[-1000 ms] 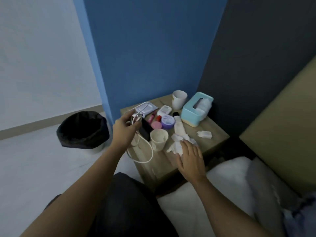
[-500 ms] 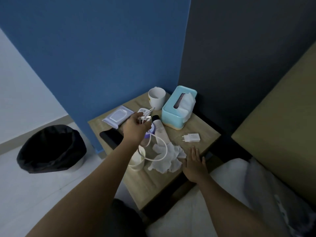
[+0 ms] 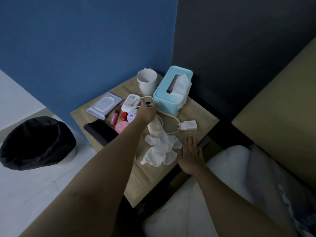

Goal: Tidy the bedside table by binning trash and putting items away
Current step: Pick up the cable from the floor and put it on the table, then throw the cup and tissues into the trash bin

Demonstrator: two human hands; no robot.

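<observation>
The table (image 3: 201, 113) shows pale wood grain with a matt finish. At its back corner the tissue box (image 3: 164, 98) is smooth turquoise plastic, and the mug (image 3: 147, 82) beside it is glossy white. Near the front edge the crumpled tissue (image 3: 160, 151) is thin, soft paper. The wipes pack (image 3: 105, 105) at the left edge is shiny plastic film. The cable (image 3: 178, 123) and charger (image 3: 189, 125) look like smooth white plastic.
</observation>
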